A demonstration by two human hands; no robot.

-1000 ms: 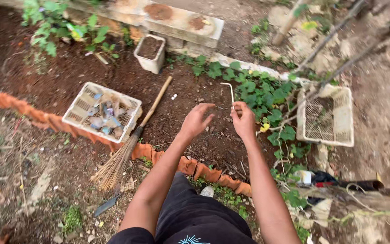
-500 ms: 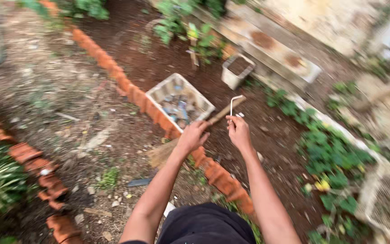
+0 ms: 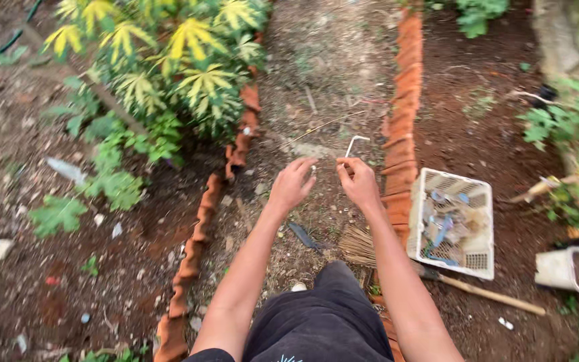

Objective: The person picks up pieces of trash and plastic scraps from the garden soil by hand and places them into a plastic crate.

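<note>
Right hand [image 3: 358, 182] is pinching a thin bent white wire [image 3: 352, 144] at its lower end, grip closed on it, wire sticking up above the fingers over the dirt path. Left hand [image 3: 292, 186] is hovering just beside it, fingers curled and half open, holding nothing that is showing. Broom [image 3: 370, 247] is lying on the ground near the knees, handle running right under a white basket [image 3: 480, 201] of scraps. Terracotta edging [image 3: 403, 100] is bordering the path on both sides. Risk, as I judge it: the pinch is slight, so the wire could be slipping and dropping into the litter, hard to spot; a stiff end could also be poking a finger.
</note>
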